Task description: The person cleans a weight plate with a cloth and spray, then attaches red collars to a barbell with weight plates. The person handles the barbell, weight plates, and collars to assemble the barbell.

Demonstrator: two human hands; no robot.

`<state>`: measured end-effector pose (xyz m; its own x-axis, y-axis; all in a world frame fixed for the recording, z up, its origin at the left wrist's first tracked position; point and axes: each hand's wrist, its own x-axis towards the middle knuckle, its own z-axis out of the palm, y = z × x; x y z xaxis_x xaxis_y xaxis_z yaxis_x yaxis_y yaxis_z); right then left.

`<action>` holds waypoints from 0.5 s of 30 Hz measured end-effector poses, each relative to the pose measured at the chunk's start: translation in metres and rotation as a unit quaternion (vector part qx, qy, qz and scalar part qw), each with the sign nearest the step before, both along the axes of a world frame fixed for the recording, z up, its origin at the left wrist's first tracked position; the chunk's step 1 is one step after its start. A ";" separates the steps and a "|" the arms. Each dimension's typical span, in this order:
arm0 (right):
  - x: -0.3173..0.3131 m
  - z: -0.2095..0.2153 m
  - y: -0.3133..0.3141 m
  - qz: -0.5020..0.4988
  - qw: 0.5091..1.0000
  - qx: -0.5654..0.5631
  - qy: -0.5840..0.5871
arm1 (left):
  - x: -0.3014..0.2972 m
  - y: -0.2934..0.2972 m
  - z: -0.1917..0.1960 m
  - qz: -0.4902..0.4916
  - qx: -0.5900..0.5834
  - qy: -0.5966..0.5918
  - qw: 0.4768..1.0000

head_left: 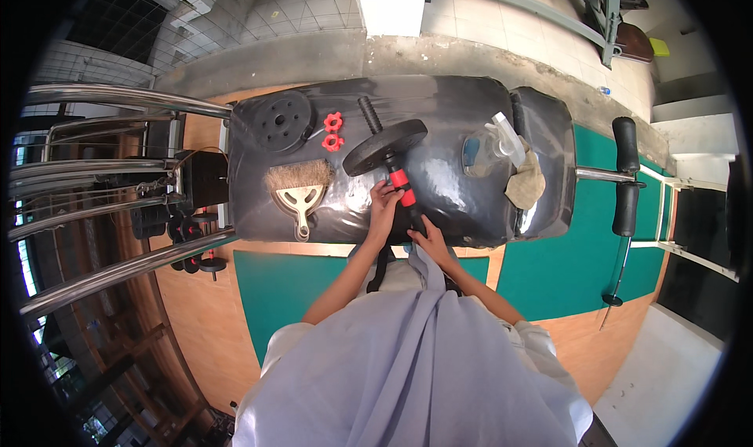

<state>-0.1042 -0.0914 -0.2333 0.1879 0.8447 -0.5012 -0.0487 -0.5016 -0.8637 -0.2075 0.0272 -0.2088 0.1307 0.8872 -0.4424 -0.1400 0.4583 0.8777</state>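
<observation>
At mid-length on the glossy black padded bench [451, 204], a black, partly threaded dumbbell bar [391, 162] is carrying one round black weight plate [384, 147]. The left hand's [383, 205] fingers are clamping its red-and-black grip [397, 179]; the right hand's [429, 238], its near end. Risk: plate sliding off if tipped — no far-end collar is showing; two red star-shaped collars [333, 122] are lying bench-left.

No text, number or sign can be read, even on the round black weight plate [375, 150] just beyond the left hand [383, 205].
</observation>
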 end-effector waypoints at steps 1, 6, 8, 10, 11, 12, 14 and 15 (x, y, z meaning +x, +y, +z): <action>0.002 0.008 0.005 0.056 0.994 0.013 -0.097 | 0.006 0.006 -0.007 -0.041 -0.067 -0.075 0.994; 0.025 0.080 0.080 0.027 0.893 0.158 -0.420 | 0.029 0.022 -0.027 -0.022 -0.034 -0.069 0.997; 0.041 0.113 0.133 0.047 0.820 0.292 -0.491 | 0.027 0.021 -0.028 -0.036 -0.005 -0.047 0.998; 0.049 0.136 0.181 0.128 0.762 0.329 -0.543 | 0.019 0.021 -0.026 -0.054 -0.009 -0.030 0.998; 0.053 0.143 0.195 0.216 0.808 0.250 -0.488 | 0.013 0.023 -0.024 -0.079 0.019 -0.008 0.997; 0.055 0.148 0.204 0.297 0.832 0.190 -0.428 | 0.007 0.027 -0.022 -0.097 0.035 0.013 0.995; 0.052 0.149 0.205 0.339 0.828 0.174 -0.412 | -0.005 0.036 -0.018 -0.110 0.061 0.059 0.990; 0.049 0.147 0.198 0.321 0.831 0.201 -0.407 | -0.012 0.038 -0.016 -0.125 0.059 0.084 0.987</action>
<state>-0.0554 0.1067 -0.0864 -0.2278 0.9704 -0.0808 0.8004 0.1394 -0.5831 -0.2199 0.0650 -0.2247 0.2866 0.8831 -0.3714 0.1159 0.3529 0.9285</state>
